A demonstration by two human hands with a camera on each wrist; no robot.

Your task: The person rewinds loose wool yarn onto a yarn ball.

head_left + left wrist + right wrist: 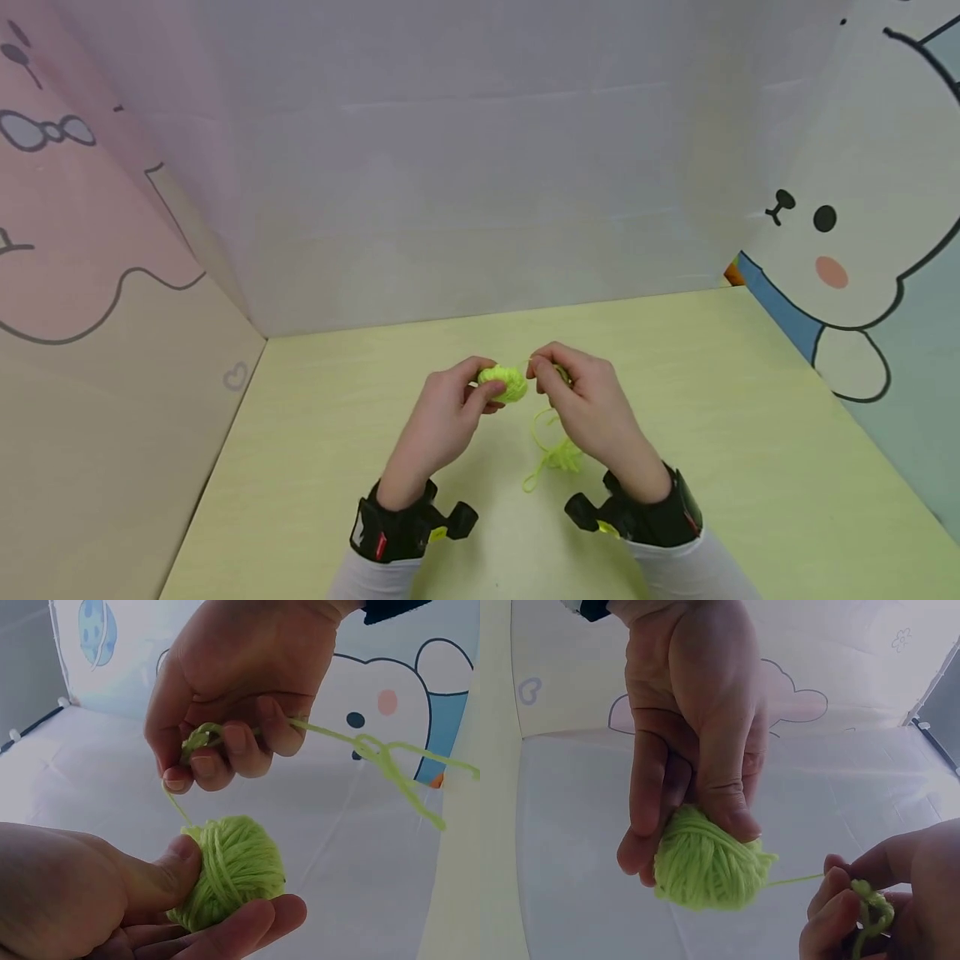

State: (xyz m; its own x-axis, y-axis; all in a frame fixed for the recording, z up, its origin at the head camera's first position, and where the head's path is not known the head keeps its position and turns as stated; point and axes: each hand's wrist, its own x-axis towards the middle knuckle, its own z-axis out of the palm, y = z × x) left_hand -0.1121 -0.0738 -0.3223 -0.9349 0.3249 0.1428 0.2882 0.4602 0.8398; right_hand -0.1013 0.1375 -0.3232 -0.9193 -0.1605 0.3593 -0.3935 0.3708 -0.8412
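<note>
A small ball of bright yellow-green yarn (504, 384) is gripped between the thumb and fingers of my left hand (448, 410), above the table. Close to its right, my right hand (588, 400) pinches the yarn strand (177, 808) that runs from the ball. In the left wrist view, more yarn lies looped inside the curled right fingers and trails out past the little finger. Wound strands wrap the ball in several directions, as the right wrist view shows. Below the right hand, a loose tangle of the same yarn (562, 456) lies on the table.
The pale yellow table (337, 433) meets a whitish back panel (480, 183). Side panels with cartoon drawings stand left and right, the right one with a white bear (862, 208). Black camera straps (393, 525) circle both wrists.
</note>
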